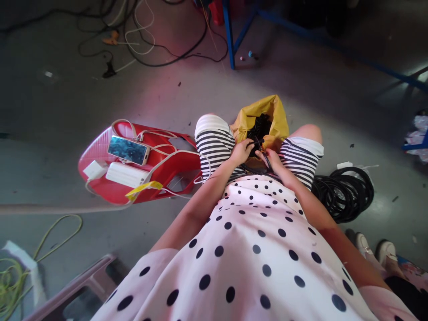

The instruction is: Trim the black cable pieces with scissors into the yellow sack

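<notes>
My left hand (pixel 242 151) and my right hand (pixel 271 160) are close together in my lap, both with fingers closed. A thin black cable (pixel 268 161) passes through the right fingers and loops across my lap. The left fingers pinch at a dark end of the cable; small parts there are too fine to make out. Just beyond the hands, between my knees, a yellow bag (pixel 279 122) stands with its mouth wide. Inside it lies a heap of small black pieces (pixel 261 126), whose kind I cannot make out.
A red plastic stool (pixel 157 171) at left carries a phone (pixel 129 150), white power bank (pixel 125 174) and white cords. Coiled black cable (pixel 351 194) lies at right, near another person's shoes (pixel 386 252). A blue metal frame (pixel 230 35) stands ahead; loose cables cover the floor beyond.
</notes>
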Available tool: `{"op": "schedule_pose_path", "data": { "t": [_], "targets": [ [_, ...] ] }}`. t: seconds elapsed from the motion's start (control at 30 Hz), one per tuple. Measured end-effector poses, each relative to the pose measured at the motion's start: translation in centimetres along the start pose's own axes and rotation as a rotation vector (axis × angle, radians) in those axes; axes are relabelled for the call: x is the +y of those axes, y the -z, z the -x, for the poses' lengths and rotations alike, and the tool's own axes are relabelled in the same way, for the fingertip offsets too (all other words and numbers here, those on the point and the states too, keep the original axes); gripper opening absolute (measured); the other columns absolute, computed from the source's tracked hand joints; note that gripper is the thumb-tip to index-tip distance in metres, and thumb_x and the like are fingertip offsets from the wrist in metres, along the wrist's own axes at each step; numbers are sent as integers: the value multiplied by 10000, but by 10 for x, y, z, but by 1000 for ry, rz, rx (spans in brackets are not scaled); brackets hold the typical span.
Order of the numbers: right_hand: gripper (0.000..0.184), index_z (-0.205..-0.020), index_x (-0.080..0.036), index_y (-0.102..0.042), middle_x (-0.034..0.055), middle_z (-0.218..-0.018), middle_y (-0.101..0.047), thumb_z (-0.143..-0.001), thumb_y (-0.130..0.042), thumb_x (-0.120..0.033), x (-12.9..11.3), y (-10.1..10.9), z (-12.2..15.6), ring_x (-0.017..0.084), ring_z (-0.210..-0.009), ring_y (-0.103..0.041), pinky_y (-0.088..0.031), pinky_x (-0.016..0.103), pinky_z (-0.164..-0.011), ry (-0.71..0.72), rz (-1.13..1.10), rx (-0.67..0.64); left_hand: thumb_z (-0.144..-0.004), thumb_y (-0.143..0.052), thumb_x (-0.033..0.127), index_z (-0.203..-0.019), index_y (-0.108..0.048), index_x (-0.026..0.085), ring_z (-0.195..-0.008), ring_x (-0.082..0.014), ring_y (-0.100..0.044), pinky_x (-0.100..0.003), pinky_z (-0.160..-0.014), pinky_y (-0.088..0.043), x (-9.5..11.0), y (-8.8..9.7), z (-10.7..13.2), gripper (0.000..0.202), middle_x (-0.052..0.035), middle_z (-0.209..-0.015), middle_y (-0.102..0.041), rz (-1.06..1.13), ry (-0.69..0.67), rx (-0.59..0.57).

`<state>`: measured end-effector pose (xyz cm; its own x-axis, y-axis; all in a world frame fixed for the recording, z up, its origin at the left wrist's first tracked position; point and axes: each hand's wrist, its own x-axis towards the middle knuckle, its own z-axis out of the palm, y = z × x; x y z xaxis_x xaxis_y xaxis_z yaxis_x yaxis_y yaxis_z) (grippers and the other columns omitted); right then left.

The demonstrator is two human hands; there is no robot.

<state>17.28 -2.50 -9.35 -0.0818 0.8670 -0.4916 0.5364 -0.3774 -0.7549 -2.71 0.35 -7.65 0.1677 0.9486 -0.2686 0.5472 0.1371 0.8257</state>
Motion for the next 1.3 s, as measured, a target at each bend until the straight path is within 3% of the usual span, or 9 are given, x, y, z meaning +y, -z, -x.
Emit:
{"op": "schedule_pose_path", "data": {
  "t": [0.23, 0.47, 0.57, 0.67, 0.8, 0.9, 1.0, 1.17, 1.3],
  "targets": [
    [669, -936, -235, -617, 13, -751, -642, -861, -779, -880, 3, 1, -2, 200, -713, -586, -451, 327, -642, -13, -43, -42, -1047, -625, 151, -1213, -848, 181, -1174, -281, -810, -389, -1126, -614, -8, -2, -1, 280, -112, -1214, -880, -4, -65, -104],
    [750, -794, -267, -520, -5, -652, -567, -794, -796, -965, 0, -2, -3, 180, -649, -513, -416, 332, -607, -22, -57, 50, -1021, -683, 128, -1119, -840, 176, -1202, -284, -774, -404, -1171, -577, 5, -2, 0, 191, -118, -1200, -856, 154, 24, -42],
    [773, -856, -270, -540, 4, -689, -589, -805, -739, -1016, -6, 1, 4, 193, -646, -541, -448, 350, -602, -45, -196, 40, -1040, -679, 134, -1140, -815, 177, -1023, -226, -757, -364, -1042, -621, 15, 9, 2, 174, -74, -1021, -797, 457, 233, 12],
    [763, -876, -280, -549, 27, -700, -596, -875, -630, -1039, -12, 4, 11, 213, -631, -562, -474, 383, -596, -61, -317, 17, -1113, -606, 203, -1305, -757, 205, -753, -156, -673, -327, -828, -642, 24, 27, 15, 244, -2, -860, -677, 929, 443, -58],
    [733, -865, -290, -541, 33, -708, -594, -899, -635, -1016, -16, 5, 14, 220, -640, -562, -480, 400, -610, -73, -329, -13, -1131, -603, 251, -1343, -656, 256, -586, -113, -579, -243, -627, -557, 34, 40, 41, 219, 57, -760, -580, 1248, 515, -2],
    [731, -888, -283, -543, 12, -739, -599, -859, -718, -992, -17, 5, 16, 206, -668, -562, -462, 383, -622, -50, -279, -49, -1133, -615, 292, -1108, -573, 247, -458, -75, -395, -190, -458, -314, 42, 34, 50, 66, 94, -681, -466, 1258, 555, 130],
    [704, -891, -270, -546, -15, -769, -585, -856, -776, -934, -16, 6, 17, 179, -701, -540, -439, 359, -652, 25, -226, -117, -1126, -607, 287, -965, -443, 256, -420, -62, -305, -191, -424, -182, 47, 26, 46, 231, 109, -653, -423, 1166, 561, 186],
    [695, -864, -273, -522, -33, -743, -542, -833, -811, -903, -13, 7, 14, 179, -713, -509, -408, 347, -651, 20, -127, -117, -1073, -687, 207, -919, -480, 231, -427, -39, -292, -167, -430, -179, 44, 17, 34, 259, 120, -620, -416, 947, 498, 79],
    [690, -870, -275, -514, -26, -738, -553, -827, -829, -887, -13, 8, 12, 193, -727, -530, -429, 355, -666, -11, -77, -115, -1082, -733, 211, -943, -568, 200, -427, -27, -318, -160, -436, -220, 37, 13, 32, 217, 125, -603, -422, 894, 452, 41]
  ]
}}
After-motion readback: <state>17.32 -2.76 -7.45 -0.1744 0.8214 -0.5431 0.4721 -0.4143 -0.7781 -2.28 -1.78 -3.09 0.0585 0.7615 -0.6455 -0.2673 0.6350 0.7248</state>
